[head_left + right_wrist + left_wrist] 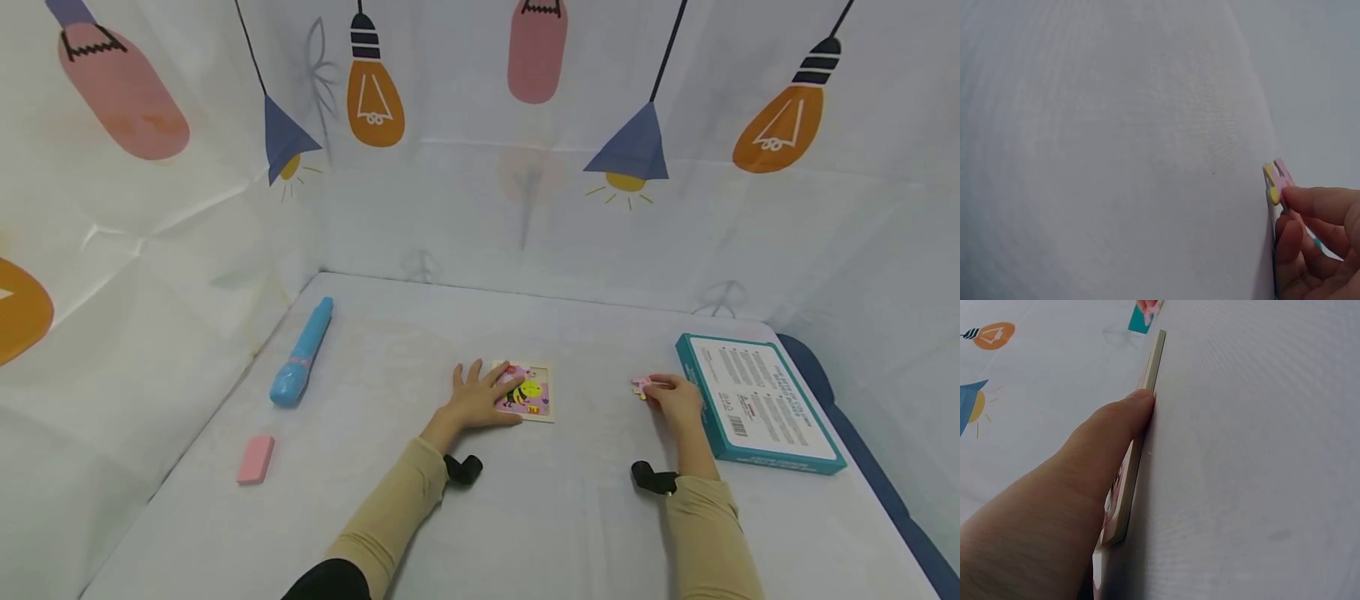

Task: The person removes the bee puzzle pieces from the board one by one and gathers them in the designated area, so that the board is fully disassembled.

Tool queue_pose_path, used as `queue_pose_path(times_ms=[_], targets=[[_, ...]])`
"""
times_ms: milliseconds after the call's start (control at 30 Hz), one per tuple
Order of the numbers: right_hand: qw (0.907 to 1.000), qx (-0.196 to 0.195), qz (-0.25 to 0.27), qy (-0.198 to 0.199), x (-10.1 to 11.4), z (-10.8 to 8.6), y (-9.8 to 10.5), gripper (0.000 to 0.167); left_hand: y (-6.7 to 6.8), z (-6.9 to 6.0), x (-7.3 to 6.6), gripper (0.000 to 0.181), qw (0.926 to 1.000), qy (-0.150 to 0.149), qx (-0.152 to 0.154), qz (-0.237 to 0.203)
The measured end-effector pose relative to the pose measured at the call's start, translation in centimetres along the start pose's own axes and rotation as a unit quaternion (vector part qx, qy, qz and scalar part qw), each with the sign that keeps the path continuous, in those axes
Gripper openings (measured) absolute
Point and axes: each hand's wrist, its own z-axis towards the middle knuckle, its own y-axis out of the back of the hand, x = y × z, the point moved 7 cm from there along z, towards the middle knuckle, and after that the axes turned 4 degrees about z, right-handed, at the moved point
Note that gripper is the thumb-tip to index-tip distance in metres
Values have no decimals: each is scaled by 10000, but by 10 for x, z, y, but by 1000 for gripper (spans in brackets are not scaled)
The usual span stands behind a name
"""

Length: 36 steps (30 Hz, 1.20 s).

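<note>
A small square puzzle board with a yellow and black bee picture lies flat on the white table. The left hand rests on its left side with fingers spread; in the left wrist view the thumb of that hand lies against the board's edge. The right hand, left of the teal box, pinches a pink and yellow puzzle piece between thumb and fingers. The right wrist view shows the piece at the fingertips of the right hand.
A teal box with a white printed face lies at the right of the table. On the left are a light blue microphone-shaped object and a pink block. White curtains with printed lamps stand behind and beside the table.
</note>
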Motion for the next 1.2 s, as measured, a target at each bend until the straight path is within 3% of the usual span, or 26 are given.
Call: queue_pose_path(times_ms=[233, 500, 833, 933, 1067, 1200], targets=[[9945, -325, -814, 575, 8, 0, -1, 35, 2, -2, -1, 74, 9999, -49, -69, 68], [9900, -467, -1170, 635, 5, 4, -5, 32, 0, -1, -1, 75, 9999, -42, -42, 103], [9918, -494, -1053, 538, 9, 3, -6, 38, 0, -2, 0, 75, 10000, -75, -45, -29], [9913, -629, -942, 676, 15, 1, -6, 38, 2, -4, 0, 76, 9998, -153, -73, -124], [9913, -709, -610, 931, 28, -5, -13, 35, 5, -7, 3, 76, 9991, -226, -111, -326], [9934, -536, -117, 1008, 40, -9, -27, 35, 7, -8, 6, 76, 9988, -265, -135, -379]])
